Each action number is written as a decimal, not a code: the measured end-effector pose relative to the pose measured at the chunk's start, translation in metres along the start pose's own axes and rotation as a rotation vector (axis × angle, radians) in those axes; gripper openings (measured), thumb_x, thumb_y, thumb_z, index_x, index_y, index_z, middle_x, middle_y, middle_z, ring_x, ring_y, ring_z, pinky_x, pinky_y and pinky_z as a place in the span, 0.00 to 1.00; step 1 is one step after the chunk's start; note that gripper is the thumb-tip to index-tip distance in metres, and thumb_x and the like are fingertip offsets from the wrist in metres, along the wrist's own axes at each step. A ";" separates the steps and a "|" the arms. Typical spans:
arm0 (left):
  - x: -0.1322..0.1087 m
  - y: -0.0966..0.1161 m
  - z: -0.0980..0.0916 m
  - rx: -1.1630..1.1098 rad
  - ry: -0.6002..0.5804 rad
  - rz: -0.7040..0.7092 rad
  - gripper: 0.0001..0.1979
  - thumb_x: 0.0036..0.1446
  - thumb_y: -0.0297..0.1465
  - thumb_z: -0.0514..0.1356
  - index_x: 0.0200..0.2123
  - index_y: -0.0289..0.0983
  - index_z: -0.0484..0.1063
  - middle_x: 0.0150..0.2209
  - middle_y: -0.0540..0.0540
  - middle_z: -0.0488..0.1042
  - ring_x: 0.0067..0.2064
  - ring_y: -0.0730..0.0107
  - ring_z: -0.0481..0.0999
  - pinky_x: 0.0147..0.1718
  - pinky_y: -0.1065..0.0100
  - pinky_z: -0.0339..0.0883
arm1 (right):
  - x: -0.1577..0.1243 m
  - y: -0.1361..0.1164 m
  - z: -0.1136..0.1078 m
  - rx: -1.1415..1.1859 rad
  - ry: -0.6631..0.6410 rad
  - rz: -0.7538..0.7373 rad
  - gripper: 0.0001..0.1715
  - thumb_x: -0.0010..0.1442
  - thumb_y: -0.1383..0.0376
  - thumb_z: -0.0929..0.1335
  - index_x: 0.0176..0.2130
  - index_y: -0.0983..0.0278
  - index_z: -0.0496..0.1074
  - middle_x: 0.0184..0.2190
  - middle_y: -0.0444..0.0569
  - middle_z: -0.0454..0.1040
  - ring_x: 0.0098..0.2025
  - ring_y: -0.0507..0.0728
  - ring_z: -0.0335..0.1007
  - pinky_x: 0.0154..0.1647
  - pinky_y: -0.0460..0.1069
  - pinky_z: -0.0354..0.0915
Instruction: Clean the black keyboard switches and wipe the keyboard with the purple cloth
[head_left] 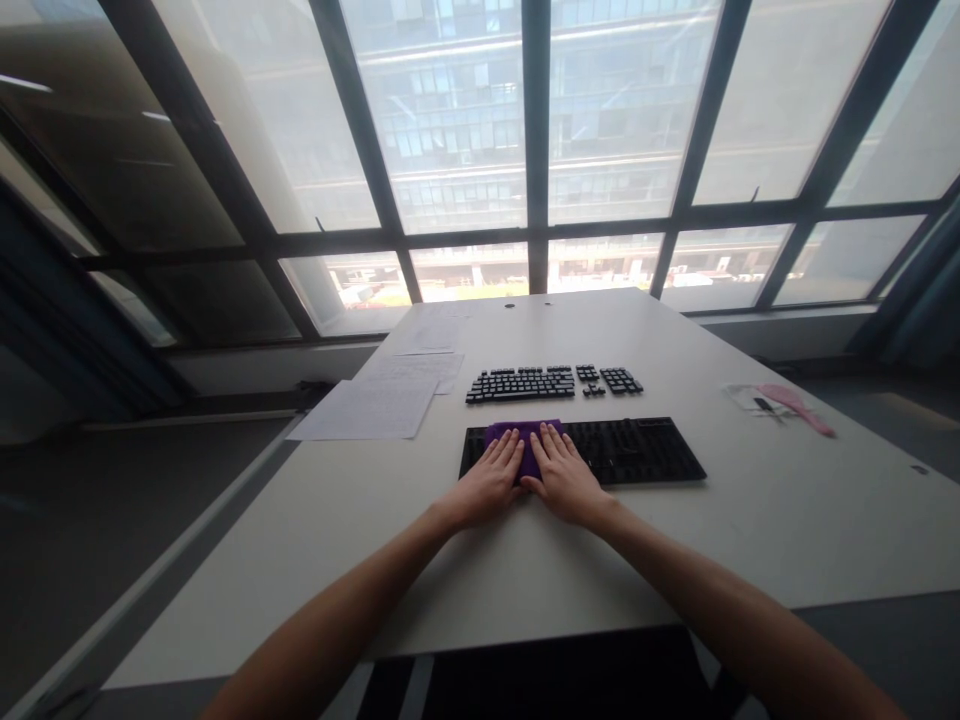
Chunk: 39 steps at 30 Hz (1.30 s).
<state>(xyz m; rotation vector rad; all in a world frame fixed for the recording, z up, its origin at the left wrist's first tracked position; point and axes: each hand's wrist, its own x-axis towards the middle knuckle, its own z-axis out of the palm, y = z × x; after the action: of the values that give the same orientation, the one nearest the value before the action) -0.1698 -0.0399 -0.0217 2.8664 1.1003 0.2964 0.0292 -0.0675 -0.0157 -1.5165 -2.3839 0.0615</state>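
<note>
A black keyboard base (645, 450) without keycaps lies on the white table (750, 520). Over its left part is a folded purple cloth (529, 462). My left hand (487, 485) lies flat on the left side of the cloth, fingers stretched forward. On the cloth's right side rests my right hand (564, 480), also flat, its fingers extended. The two thumbs are close together near the cloth's front edge. Behind the base, loose black keycaps (521, 385) are laid out in keyboard order, with a separate number block (621, 380) at the right.
Printed paper sheets (367, 410) lie at the table's left edge. To the right are a pink brush-like item (795, 403), a clear plastic bag (739, 397) and a small black tool. Large windows (457, 120) stand beyond the far edge.
</note>
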 end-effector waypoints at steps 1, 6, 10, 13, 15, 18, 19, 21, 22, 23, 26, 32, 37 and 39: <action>0.000 0.000 -0.001 0.000 -0.005 -0.004 0.38 0.67 0.44 0.51 0.70 0.29 0.43 0.70 0.29 0.40 0.72 0.50 0.36 0.68 0.48 0.42 | 0.000 0.000 0.000 -0.002 -0.001 0.025 0.47 0.67 0.47 0.60 0.69 0.77 0.51 0.70 0.68 0.43 0.73 0.68 0.35 0.70 0.62 0.40; 0.000 -0.001 0.001 0.007 -0.005 -0.001 0.38 0.66 0.46 0.52 0.70 0.30 0.45 0.71 0.29 0.41 0.72 0.50 0.37 0.67 0.48 0.43 | -0.002 0.001 -0.002 -0.049 -0.006 0.130 0.52 0.66 0.43 0.58 0.67 0.85 0.52 0.69 0.74 0.43 0.72 0.71 0.36 0.70 0.63 0.40; 0.001 -0.002 0.001 0.001 -0.001 0.002 0.38 0.66 0.45 0.52 0.69 0.29 0.45 0.70 0.29 0.41 0.72 0.51 0.37 0.68 0.49 0.43 | -0.008 -0.001 -0.010 -0.092 -0.013 0.176 0.51 0.66 0.44 0.60 0.66 0.86 0.53 0.68 0.75 0.46 0.72 0.73 0.39 0.69 0.64 0.40; 0.001 0.000 -0.001 0.011 -0.004 -0.002 0.38 0.66 0.46 0.51 0.70 0.29 0.44 0.71 0.29 0.41 0.72 0.51 0.36 0.68 0.49 0.42 | -0.013 -0.007 -0.019 -0.112 -0.022 0.173 0.49 0.66 0.46 0.60 0.66 0.85 0.54 0.68 0.75 0.48 0.71 0.73 0.41 0.69 0.64 0.40; 0.001 0.001 -0.002 0.035 -0.022 -0.009 0.38 0.67 0.47 0.50 0.70 0.29 0.43 0.71 0.29 0.40 0.72 0.51 0.36 0.68 0.50 0.42 | -0.017 -0.012 -0.023 -0.118 -0.056 0.157 0.48 0.66 0.46 0.61 0.65 0.85 0.56 0.67 0.76 0.51 0.70 0.73 0.44 0.69 0.64 0.40; 0.001 0.001 -0.002 0.074 -0.052 -0.020 0.38 0.67 0.46 0.50 0.70 0.28 0.42 0.71 0.29 0.39 0.72 0.51 0.35 0.68 0.51 0.41 | -0.021 -0.018 -0.027 -0.148 -0.111 0.175 0.49 0.65 0.47 0.63 0.64 0.86 0.57 0.66 0.78 0.53 0.70 0.75 0.46 0.68 0.64 0.41; 0.001 0.001 -0.002 0.078 -0.056 -0.022 0.38 0.67 0.45 0.51 0.70 0.29 0.42 0.71 0.29 0.38 0.72 0.51 0.35 0.68 0.51 0.41 | -0.022 -0.018 -0.029 -0.159 -0.121 0.191 0.49 0.65 0.47 0.64 0.64 0.87 0.57 0.66 0.79 0.52 0.69 0.75 0.46 0.68 0.64 0.41; 0.001 0.000 -0.001 0.075 -0.052 -0.025 0.39 0.66 0.45 0.51 0.70 0.29 0.41 0.71 0.29 0.38 0.72 0.51 0.35 0.68 0.51 0.41 | -0.022 -0.019 -0.031 -0.169 -0.129 0.225 0.49 0.64 0.48 0.65 0.64 0.88 0.57 0.65 0.80 0.53 0.69 0.76 0.47 0.68 0.64 0.41; 0.001 0.000 0.000 0.071 -0.048 -0.023 0.39 0.66 0.46 0.51 0.70 0.29 0.41 0.71 0.30 0.38 0.72 0.50 0.35 0.68 0.50 0.41 | -0.021 -0.018 -0.031 -0.165 -0.127 0.243 0.49 0.64 0.49 0.65 0.63 0.89 0.57 0.64 0.81 0.54 0.69 0.76 0.47 0.68 0.64 0.41; 0.001 -0.001 0.000 0.068 -0.042 -0.021 0.39 0.66 0.46 0.51 0.70 0.29 0.42 0.71 0.30 0.38 0.72 0.50 0.35 0.68 0.50 0.41 | -0.020 -0.017 -0.032 -0.153 -0.117 0.257 0.49 0.64 0.49 0.65 0.63 0.89 0.57 0.64 0.81 0.54 0.69 0.76 0.48 0.68 0.64 0.41; 0.000 0.000 -0.001 0.054 -0.021 -0.008 0.39 0.66 0.46 0.52 0.70 0.29 0.43 0.71 0.30 0.40 0.72 0.51 0.36 0.68 0.50 0.42 | -0.016 -0.013 -0.028 -0.079 -0.051 0.206 0.43 0.67 0.53 0.64 0.65 0.84 0.57 0.66 0.76 0.54 0.70 0.72 0.48 0.68 0.63 0.44; -0.002 -0.002 -0.009 -0.035 0.076 0.048 0.37 0.64 0.46 0.57 0.70 0.39 0.49 0.71 0.36 0.46 0.72 0.52 0.43 0.67 0.48 0.48 | -0.008 -0.006 -0.010 -0.004 -0.037 -0.044 0.38 0.65 0.61 0.66 0.68 0.74 0.56 0.69 0.65 0.52 0.71 0.68 0.45 0.69 0.61 0.47; -0.001 -0.004 -0.013 -0.080 0.116 0.053 0.34 0.60 0.44 0.62 0.67 0.42 0.57 0.69 0.38 0.54 0.70 0.50 0.52 0.65 0.46 0.54 | -0.005 -0.008 -0.011 -0.014 -0.024 -0.028 0.33 0.63 0.64 0.68 0.64 0.73 0.63 0.66 0.64 0.60 0.68 0.68 0.53 0.67 0.60 0.52; 0.000 -0.003 -0.014 -0.082 0.121 0.049 0.34 0.60 0.43 0.63 0.66 0.42 0.60 0.68 0.38 0.57 0.69 0.50 0.54 0.65 0.47 0.55 | -0.006 -0.010 -0.015 -0.005 0.000 -0.029 0.29 0.62 0.64 0.69 0.61 0.71 0.68 0.64 0.62 0.64 0.67 0.67 0.56 0.66 0.60 0.53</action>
<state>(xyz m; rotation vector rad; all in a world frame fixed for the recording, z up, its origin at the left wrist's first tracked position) -0.1746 -0.0383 -0.0080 2.8388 1.0117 0.5120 0.0272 -0.0788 -0.0013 -1.4835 -2.4074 0.0497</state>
